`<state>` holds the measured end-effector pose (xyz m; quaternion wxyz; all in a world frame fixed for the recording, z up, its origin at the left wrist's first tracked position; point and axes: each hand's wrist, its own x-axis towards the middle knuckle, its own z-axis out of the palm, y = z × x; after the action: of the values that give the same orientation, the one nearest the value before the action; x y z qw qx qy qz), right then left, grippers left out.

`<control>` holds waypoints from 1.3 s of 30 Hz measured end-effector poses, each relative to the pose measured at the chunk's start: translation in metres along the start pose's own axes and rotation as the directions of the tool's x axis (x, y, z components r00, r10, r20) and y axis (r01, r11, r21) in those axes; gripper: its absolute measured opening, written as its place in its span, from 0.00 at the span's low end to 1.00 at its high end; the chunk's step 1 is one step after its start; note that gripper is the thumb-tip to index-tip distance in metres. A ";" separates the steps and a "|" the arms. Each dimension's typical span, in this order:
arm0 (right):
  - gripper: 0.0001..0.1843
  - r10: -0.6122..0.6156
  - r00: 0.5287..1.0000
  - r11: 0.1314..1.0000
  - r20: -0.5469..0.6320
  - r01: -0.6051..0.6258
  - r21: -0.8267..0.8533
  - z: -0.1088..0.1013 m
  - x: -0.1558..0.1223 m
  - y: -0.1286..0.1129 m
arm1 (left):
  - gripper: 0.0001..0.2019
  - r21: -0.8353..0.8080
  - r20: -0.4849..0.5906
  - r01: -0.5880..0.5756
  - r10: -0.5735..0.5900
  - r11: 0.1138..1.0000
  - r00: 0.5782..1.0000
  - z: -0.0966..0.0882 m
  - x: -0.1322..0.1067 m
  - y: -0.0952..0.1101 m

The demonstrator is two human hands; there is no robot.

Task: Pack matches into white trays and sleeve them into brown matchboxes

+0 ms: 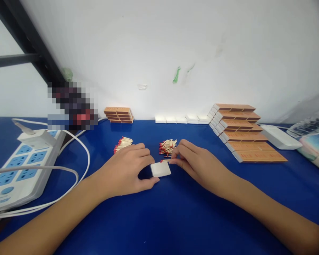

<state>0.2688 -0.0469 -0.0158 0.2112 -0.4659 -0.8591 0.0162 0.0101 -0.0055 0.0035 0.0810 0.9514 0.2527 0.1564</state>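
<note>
My left hand (129, 167) rests on the blue table (175, 212), fingers curled around the left side of a small white matchbox tray (161, 169). My right hand (194, 161) pinches a red-tipped match (165, 160) at the tray's far edge. A loose pile of matches (168, 146) lies just behind the tray, and a second pile of matches (123, 143) lies behind my left hand.
Brown matchbox sleeves (239, 132) are stacked in steps at the right. A smaller stack of sleeves (119, 115) and a row of white trays (182, 119) sit against the wall. A power strip (21, 166) with cables is at left, a white device (280, 137) at right.
</note>
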 end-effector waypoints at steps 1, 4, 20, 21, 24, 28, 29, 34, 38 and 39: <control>0.07 -0.022 1.000 1.000 0.011 0.023 -0.009 0.001 -0.001 -0.004 | 0.12 -0.001 -0.009 -0.009 0.009 1.000 1.000 0.000 0.000 0.001; 0.09 -0.091 0.995 0.995 0.050 0.093 -0.026 0.004 -0.003 -0.012 | 0.12 0.006 -0.033 -0.026 0.026 1.000 0.999 0.000 0.000 0.002; 0.10 0.114 0.983 0.989 0.142 -0.099 -0.107 0.000 0.001 0.025 | 0.13 0.029 -0.026 -0.029 0.030 0.999 0.999 0.000 -0.001 0.000; 0.10 0.117 0.983 0.989 0.142 -0.103 -0.105 -0.001 0.000 0.026 | 0.13 0.029 -0.026 -0.028 0.029 0.999 0.999 0.001 -0.001 0.000; 0.08 0.127 0.987 0.988 0.101 -0.117 -0.096 0.000 0.000 0.028 | 0.12 0.024 -0.023 -0.026 0.027 0.999 0.999 0.002 -0.001 -0.001; 0.08 0.142 0.985 0.987 0.101 -0.133 -0.095 0.003 0.001 0.027 | 0.13 0.018 -0.014 -0.022 0.022 1.000 1.000 0.002 -0.001 -0.002; 0.08 0.146 0.984 0.986 0.106 -0.136 -0.095 0.004 0.001 0.027 | 0.13 0.017 -0.011 -0.018 0.018 1.000 1.000 0.002 -0.001 -0.002; 0.05 0.141 0.986 0.987 0.095 -0.133 -0.086 0.005 0.002 0.026 | 0.13 0.007 -0.015 0.006 -0.006 1.000 1.000 0.003 -0.002 -0.003; 0.08 0.149 0.985 0.983 0.092 -0.138 -0.117 0.007 0.004 0.025 | 0.13 -0.011 -0.018 0.021 -0.021 1.000 1.000 0.005 -0.003 -0.003; 0.08 0.149 0.985 0.983 0.091 -0.137 -0.125 0.007 0.004 0.025 | 0.12 -0.013 -0.017 0.021 -0.022 1.000 1.000 0.006 -0.004 -0.003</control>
<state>0.2843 -0.0283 -0.0264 0.1382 -0.5367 -0.8324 0.0036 0.0076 -0.0048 -0.0036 0.0867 0.9467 0.2625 0.1655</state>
